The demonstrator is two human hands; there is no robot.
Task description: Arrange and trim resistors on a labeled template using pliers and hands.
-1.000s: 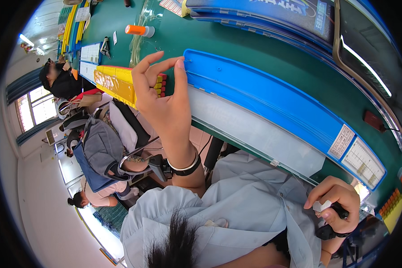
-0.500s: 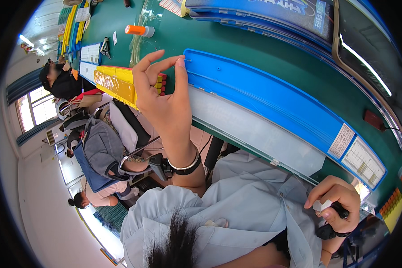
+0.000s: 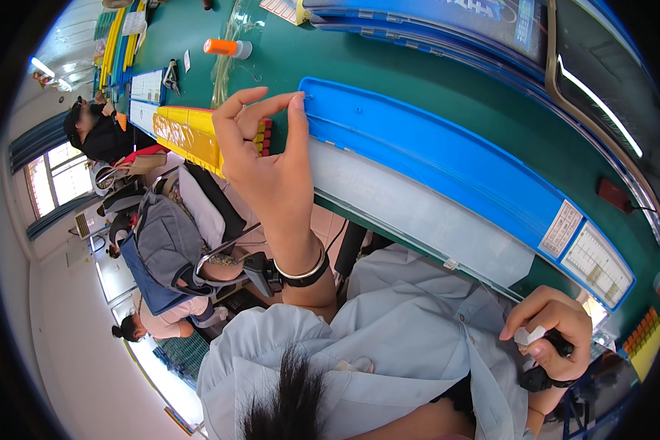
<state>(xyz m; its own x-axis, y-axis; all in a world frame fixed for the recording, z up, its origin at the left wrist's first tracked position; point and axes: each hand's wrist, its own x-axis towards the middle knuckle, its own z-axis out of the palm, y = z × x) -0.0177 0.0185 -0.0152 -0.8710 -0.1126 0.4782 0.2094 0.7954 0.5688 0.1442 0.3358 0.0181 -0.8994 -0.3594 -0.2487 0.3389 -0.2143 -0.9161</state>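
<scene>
A long blue case [image 3: 418, 136] lies open along the near edge of the green table, its whitish translucent half [image 3: 411, 209] folded toward me. At the case's far left corner, my left hand [image 3: 264, 147] pinches with thumb and forefinger close to the rim. What the pinch holds is too small to make out; thin lines run along the inside of the blue half. Lower right, near the case's other end, my right hand [image 3: 554, 330] is closed with a small white piece [image 3: 529, 336] between thumb and fingers. Printed labels [image 3: 598, 265] cover the case's right end.
An orange-capped bottle [image 3: 227, 48] and a bundle of clear strips [image 3: 226, 77] lie beyond my left hand. Yellow packs [image 3: 187, 136] sit at left, pliers [image 3: 171, 77] behind them. Stacked blue cases [image 3: 433, 33] fill the back. A chair with a grey backpack [image 3: 172, 235] stands left; other people sit beyond.
</scene>
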